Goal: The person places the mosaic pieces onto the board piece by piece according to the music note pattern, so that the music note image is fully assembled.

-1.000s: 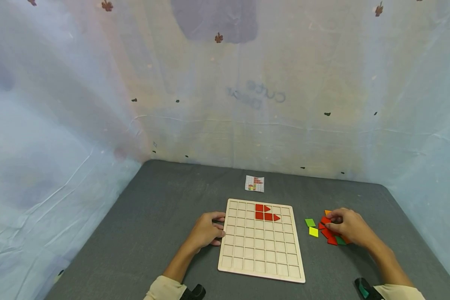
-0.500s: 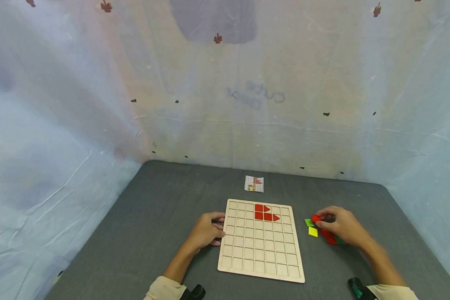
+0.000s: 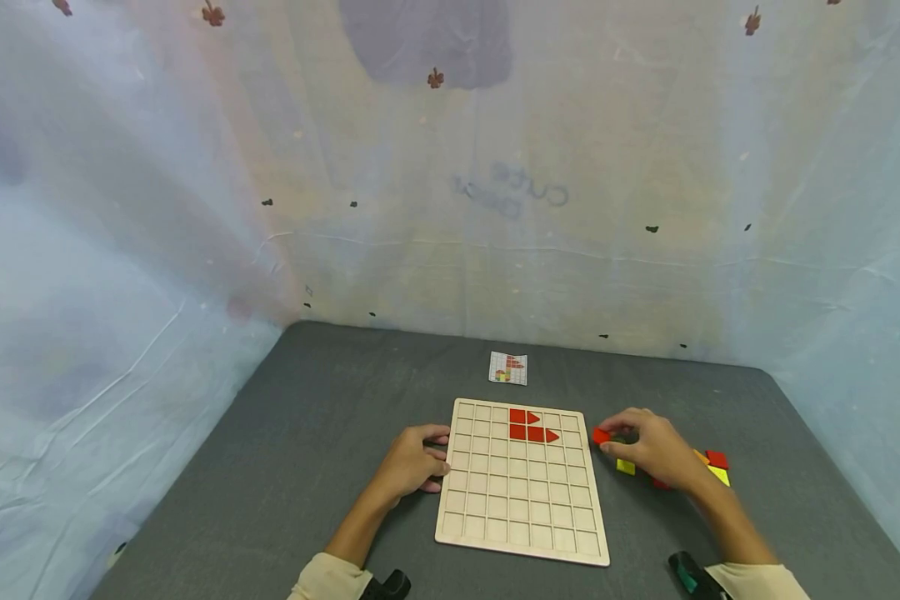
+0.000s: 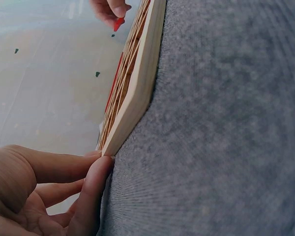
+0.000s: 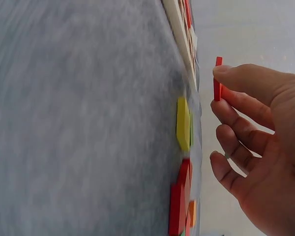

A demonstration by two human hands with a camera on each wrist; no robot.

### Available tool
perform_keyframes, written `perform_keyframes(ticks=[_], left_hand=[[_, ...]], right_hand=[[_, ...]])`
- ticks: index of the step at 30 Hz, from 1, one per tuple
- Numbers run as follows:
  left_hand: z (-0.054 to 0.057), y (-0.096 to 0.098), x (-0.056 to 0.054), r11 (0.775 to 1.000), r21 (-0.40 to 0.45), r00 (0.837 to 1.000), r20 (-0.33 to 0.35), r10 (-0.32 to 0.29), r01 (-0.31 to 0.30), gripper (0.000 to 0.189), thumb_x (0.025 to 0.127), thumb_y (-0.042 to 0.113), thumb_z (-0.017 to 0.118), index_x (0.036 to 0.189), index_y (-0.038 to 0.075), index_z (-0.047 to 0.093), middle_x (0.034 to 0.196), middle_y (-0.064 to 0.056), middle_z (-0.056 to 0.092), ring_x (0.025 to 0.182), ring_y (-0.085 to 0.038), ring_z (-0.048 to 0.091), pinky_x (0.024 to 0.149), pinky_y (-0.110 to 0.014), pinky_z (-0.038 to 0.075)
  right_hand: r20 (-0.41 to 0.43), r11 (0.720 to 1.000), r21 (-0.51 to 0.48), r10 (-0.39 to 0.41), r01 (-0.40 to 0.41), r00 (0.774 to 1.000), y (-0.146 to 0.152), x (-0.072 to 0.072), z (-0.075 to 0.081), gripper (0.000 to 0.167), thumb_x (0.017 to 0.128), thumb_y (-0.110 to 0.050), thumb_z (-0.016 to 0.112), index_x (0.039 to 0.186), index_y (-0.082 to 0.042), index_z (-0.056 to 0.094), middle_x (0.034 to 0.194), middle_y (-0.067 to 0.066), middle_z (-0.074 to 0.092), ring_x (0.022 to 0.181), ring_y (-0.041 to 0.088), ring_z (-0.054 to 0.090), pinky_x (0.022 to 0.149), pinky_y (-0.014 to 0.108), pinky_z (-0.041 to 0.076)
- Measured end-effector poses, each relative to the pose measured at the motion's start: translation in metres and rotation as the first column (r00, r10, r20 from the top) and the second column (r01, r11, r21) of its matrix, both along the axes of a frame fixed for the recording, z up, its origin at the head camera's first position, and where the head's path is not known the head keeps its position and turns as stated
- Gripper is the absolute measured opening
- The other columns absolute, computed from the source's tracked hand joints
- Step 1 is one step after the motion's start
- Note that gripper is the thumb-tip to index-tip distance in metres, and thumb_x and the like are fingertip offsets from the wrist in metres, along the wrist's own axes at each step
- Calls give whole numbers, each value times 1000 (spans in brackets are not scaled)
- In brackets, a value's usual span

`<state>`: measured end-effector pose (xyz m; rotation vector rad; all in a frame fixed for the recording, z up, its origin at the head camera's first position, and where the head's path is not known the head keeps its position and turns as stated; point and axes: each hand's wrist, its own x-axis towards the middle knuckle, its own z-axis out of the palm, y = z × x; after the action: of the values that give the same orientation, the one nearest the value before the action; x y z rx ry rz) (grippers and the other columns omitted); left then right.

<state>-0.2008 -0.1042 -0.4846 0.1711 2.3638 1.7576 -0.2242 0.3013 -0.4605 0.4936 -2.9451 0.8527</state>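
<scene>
My right hand point(image 3: 654, 448) pinches a small flat red tile point(image 3: 602, 436) between thumb and fingers, just off the right edge of the wooden grid board point(image 3: 521, 500). In the right wrist view this red tile point(image 5: 218, 79) is seen edge-on, raised above the table; its full outline is unclear. My left hand point(image 3: 411, 462) holds the board's left edge, and in the left wrist view thumb and index finger meet at the board's rim point(image 4: 132, 105). Red squares point(image 3: 519, 432) and red triangles point(image 3: 552, 435) lie in the board's top two rows.
Behind the board lies a small printed pattern card point(image 3: 507, 367). A yellow tile point(image 3: 626, 467) lies right of the board. More loose tiles, including a red one point(image 3: 717, 459), lie partly hidden beyond my right forearm. A draped sheet point(image 3: 450, 208) hangs behind the grey table point(image 3: 360, 367).
My right hand has picked a red tile from the loose pile and carried it left to beside the board. My left hand stays at the board's edge.
</scene>
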Motion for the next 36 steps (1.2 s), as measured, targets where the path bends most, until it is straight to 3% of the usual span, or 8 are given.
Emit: perform_keyframes(ticks=[14,23,36], left_hand=[[0,0,1,1000,3,1000,2,1,-1,62,82,-11,77,142,-5,62,128,-18,65,96,-22,72,58,-37,65],[1,0,1,1000,6,1000,5,2,-2,62,82,-11,77,142,-5,62,129,-18,65,97,-23,71,58,-37,65],[1,0,0,1000,2,1000,8,2,-2,62,82,-11,77,142,-5,62,128,-18,65,97,-22,71,58,-37,65]], right_hand=[[11,996,-48,77,-76,997,-35,-6,8,27,93,-29,82,115,-13,79,111,-2,72,104,24,64,87,44,55],[32,989,-83,127,-123,991,-57,-11,13,24,94,-24,81,116,-13,78,111,-1,71,98,25,58,78,38,49],[59,970,-137,212,-203,975,-83,-18,11,22,92,-20,83,110,-9,79,105,3,72,96,22,57,77,33,49]])
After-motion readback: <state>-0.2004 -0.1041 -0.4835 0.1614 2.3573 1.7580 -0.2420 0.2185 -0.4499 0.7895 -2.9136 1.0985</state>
